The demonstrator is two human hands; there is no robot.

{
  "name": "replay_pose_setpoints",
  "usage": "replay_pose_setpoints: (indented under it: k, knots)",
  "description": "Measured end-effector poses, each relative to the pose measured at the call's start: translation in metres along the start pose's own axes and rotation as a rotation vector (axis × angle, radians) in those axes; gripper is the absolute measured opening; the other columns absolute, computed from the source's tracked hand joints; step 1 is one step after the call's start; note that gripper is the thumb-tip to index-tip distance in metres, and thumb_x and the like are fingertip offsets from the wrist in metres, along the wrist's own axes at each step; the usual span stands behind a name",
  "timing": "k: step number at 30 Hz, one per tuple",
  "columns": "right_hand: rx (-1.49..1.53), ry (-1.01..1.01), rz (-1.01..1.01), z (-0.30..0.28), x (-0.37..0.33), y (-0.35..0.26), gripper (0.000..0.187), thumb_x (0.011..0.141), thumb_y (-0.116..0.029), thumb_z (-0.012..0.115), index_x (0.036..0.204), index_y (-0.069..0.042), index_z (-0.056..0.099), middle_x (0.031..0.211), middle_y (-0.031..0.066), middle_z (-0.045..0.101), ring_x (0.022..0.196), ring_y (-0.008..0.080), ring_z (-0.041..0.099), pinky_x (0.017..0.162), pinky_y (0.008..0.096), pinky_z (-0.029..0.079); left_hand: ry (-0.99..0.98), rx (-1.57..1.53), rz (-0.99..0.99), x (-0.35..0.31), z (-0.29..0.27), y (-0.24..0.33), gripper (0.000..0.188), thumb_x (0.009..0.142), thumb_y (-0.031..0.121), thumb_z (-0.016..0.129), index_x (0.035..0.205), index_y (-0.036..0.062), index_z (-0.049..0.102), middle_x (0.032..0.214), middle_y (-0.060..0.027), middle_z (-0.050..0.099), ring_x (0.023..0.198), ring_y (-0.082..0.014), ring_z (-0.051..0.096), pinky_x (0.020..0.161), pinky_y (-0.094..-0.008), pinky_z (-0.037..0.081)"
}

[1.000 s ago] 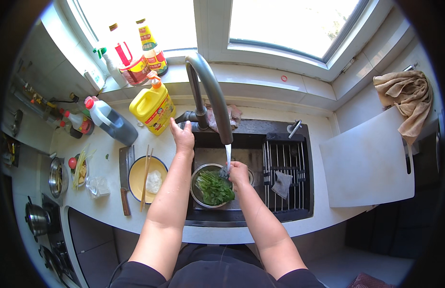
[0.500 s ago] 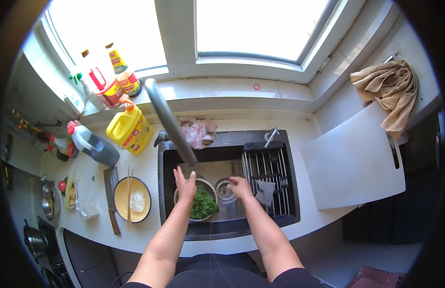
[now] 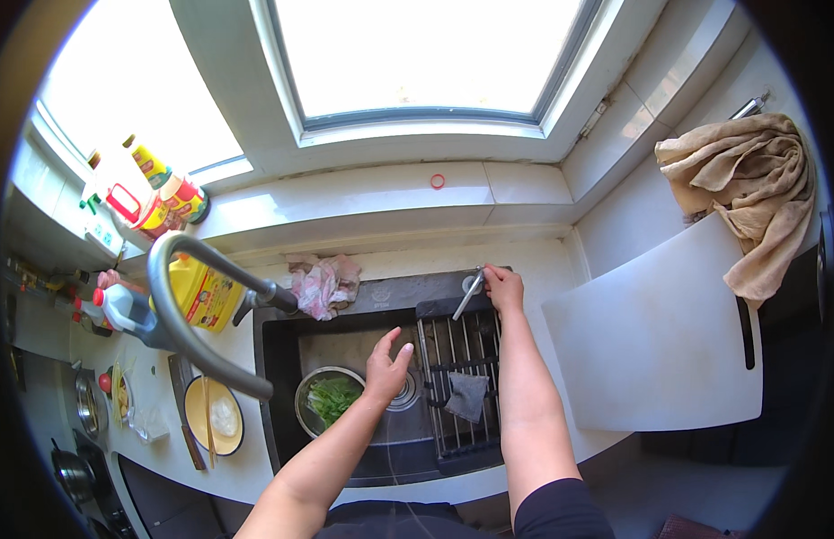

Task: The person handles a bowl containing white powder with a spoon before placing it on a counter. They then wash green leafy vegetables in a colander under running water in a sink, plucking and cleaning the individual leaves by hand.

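At the sink's back right corner, the fingers of my right hand (image 3: 504,289) are closed on the top end of a slim metal soap dispenser (image 3: 468,298), whose spout slants toward the basin. My left hand (image 3: 387,366) hovers above the black sink (image 3: 381,293), fingers apart, holding nothing. Left of it, a round metal bowl (image 3: 301,396) with leafy greens (image 3: 332,397) sits in the basin, beside the drain (image 3: 404,395). My left forearm passes close to the bowl's right side.
A roll-out drying rack (image 3: 442,359) with a grey cloth (image 3: 467,397) spans the sink's right side. The curved faucet (image 3: 162,305) arches at left. A cream bowl (image 3: 198,415) with chopsticks stands left, a white cutting board (image 3: 651,341) right, and a pink rag (image 3: 324,286) behind.
My right hand has moved from over the drain to the dispenser at the back right. My left hand has moved off the bowl toward the right. The view has shifted right.
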State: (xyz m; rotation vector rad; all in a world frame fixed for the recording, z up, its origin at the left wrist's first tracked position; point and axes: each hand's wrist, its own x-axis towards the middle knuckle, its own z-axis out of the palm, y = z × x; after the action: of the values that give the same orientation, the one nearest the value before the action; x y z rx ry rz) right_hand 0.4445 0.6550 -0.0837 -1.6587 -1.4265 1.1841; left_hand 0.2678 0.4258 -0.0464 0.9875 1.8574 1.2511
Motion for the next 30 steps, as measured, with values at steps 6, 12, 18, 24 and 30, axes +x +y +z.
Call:
replay_pose_setpoints:
  k: [6, 12, 18, 24, 30]
  knots:
    - [-0.465, 0.159, -0.352, -0.015, -0.026, -0.035, 0.011, 0.074, -0.012, 0.062, 0.082, -0.007, 0.068, 0.074, 0.0107, 0.065, 0.065, 0.0245, 0.061, 0.062, 0.0338, 0.049, -0.049, -0.077, -0.026, 0.024, 0.027, 0.021, 0.039, 0.08, 0.021, 0.058, 0.114, 0.001, 0.051, 0.111, -0.016, 0.056, 0.106, -0.0252, 0.052, 0.091, -0.0321, 0.038]
    - [-0.518, 0.154, -0.687, -0.009, -0.013, -0.043, 0.021, 0.073, -0.003, 0.054, 0.09, -0.008, 0.065, 0.088, 0.0144, 0.062, 0.082, 0.0292, 0.06, 0.076, 0.0358, 0.047, -0.046, -0.142, -0.03, 0.032, 0.036, 0.021, 0.037, 0.08, 0.018, 0.058, 0.112, 0.0005, 0.052, 0.107, -0.0145, 0.058, 0.102, -0.0229, 0.054, 0.088, -0.0306, 0.04]
    - [-0.437, 0.102, -0.704, -0.005, -0.02, -0.02, 0.021, 0.076, -0.001, 0.052, 0.092, -0.007, 0.064, 0.095, 0.013, 0.062, 0.089, 0.028, 0.059, 0.077, 0.0333, 0.048, -0.048, -0.195, -0.132, 0.016, 0.0, 0.011, 0.037, 0.081, 0.011, 0.058, 0.116, -0.0005, 0.049, 0.114, -0.0129, 0.053, 0.107, -0.0194, 0.05, 0.09, -0.0292, 0.039]
    - [-0.405, 0.374, -0.586, -0.009, -0.103, -0.024, 0.012, 0.078, -0.003, 0.055, 0.086, 0.0, 0.064, 0.086, 0.0136, 0.063, 0.078, 0.0264, 0.061, 0.071, 0.0324, 0.05, 0.312, 0.265, 0.131, 0.0, -0.098, -0.003, 0.041, 0.074, 0.008, 0.061, 0.113, 0.0003, 0.05, 0.111, -0.0152, 0.054, 0.105, -0.0264, 0.051, 0.092, -0.0332, 0.038]
    - [0.591, -0.108, 0.217, 0.1, -0.244, -0.043, 0.013, 0.083, -0.006, 0.054, 0.093, 0.0, 0.06, 0.079, 0.0081, 0.061, 0.069, 0.0146, 0.06, 0.062, 0.0254, 0.05, 0.505, 1.02, 0.123, -0.002, -0.195, 0.028, 0.059, 0.078, 0.019, 0.051, 0.132, 0.0049, 0.031, 0.142, -0.0116, 0.017, 0.131, -0.0383, 0.004, 0.097, -0.0639, 0.01]
